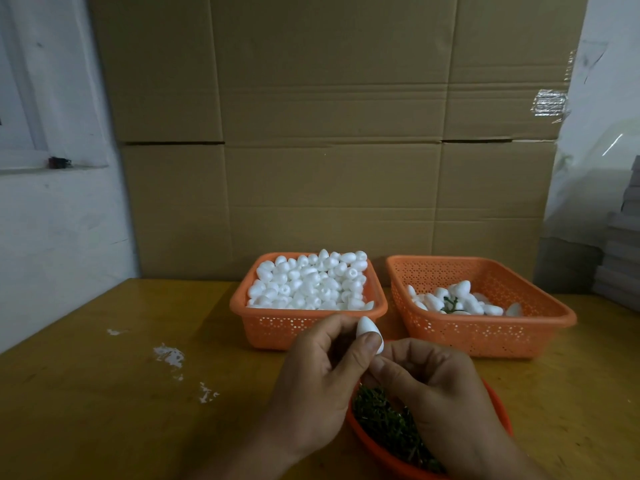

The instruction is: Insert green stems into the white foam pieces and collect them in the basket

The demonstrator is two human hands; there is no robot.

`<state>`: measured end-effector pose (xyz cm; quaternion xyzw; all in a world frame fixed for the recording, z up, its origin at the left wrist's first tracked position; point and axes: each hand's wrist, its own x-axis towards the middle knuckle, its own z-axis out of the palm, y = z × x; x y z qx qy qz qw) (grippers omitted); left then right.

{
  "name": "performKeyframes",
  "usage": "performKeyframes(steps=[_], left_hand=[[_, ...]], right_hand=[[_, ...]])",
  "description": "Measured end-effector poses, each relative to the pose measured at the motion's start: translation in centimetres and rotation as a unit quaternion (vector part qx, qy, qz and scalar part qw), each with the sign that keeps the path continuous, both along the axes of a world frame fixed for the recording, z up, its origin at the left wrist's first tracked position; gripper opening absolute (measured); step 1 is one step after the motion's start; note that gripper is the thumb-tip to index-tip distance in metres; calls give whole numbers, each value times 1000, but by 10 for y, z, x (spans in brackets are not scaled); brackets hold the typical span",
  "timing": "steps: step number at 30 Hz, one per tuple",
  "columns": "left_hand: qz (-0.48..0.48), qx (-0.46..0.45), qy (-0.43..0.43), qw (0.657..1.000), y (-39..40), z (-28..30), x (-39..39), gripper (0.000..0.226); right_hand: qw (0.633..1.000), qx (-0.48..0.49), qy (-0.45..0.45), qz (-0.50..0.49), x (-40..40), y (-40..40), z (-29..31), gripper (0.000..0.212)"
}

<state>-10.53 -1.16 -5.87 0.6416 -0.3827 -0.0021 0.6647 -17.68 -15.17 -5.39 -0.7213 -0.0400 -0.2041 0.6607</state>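
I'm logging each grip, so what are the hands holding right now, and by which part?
The left hand pinches one white foam piece by its lower, wider end. The right hand has its fingertips at that end; whether it holds a stem cannot be told.

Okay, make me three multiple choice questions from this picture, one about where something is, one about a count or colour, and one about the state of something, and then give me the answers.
1. Where does the bowl of green stems sit?
A. Behind both baskets
B. Under the hands, nearest the person
C. Inside the right basket

2. How many orange square baskets stand on the table?
A. One
B. Two
C. Four

3. How full is the left basket compared with the right basket?
A. Emptier
B. Equal
C. Much fuller

Answers:
1 B, the stems show below the left hand and right hand.
2 B, two stand side by side.
3 C, the left one is heaped with foam pieces; the right holds a low layer.
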Motion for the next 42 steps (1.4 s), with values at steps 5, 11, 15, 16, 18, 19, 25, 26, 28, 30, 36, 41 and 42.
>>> performKeyframes(steps=[5, 11, 15, 16, 18, 19, 25, 26, 28, 30, 36, 41, 42], left_hand=[[1, -12, 1, 1000, -2, -1, -2, 19], [-27, -26, 21, 999, -5, -4, 0, 29], [-13, 1, 26, 1000, -5, -8, 0, 46], [0, 14, 17, 1000, -5, -10, 1, 44], [25, 33, 0, 999, -5, -12, 2, 35], [34, 38, -3, 999, -5, -13, 2, 32], [39, 53, -4, 998, -5, -16, 6, 19], [43, 57, -8, 997, -5, -17, 6, 19], [46, 66, -17, 997, -6, -18, 7, 19], [43, 72, -21, 996, -6, -18, 7, 19], [33, 79, -11, 996, -6, -19, 6, 19], [27, 83, -8, 996, -6, -18, 4, 18], [26, 86, -9, 996, -6, -18, 4, 18]], right_hand=[[1000, 10, -3, 0, 1, -1, -1, 23], [998, 54, 8, -12, 1, -1, 3, 21], [997, 37, 8, -73, 3, -16, 13, 15], [995, 16, 9, -101, 5, -23, 16, 16], [985, -36, 15, -170, 15, -41, 20, 17], [975, -72, 19, -208, 22, -52, 22, 15], [880, -310, 92, -348, 76, -128, 26, 17], [861, -336, 113, -363, 84, -138, 28, 19], [831, -377, 158, -377, 97, -152, 30, 22], [812, -405, 202, -368, 106, -160, 31, 19], [775, -446, 256, -367, 118, -162, 35, 9], [759, -466, 277, -360, 113, -158, 35, 14], [758, -467, 278, -360, 112, -156, 36, 16]])
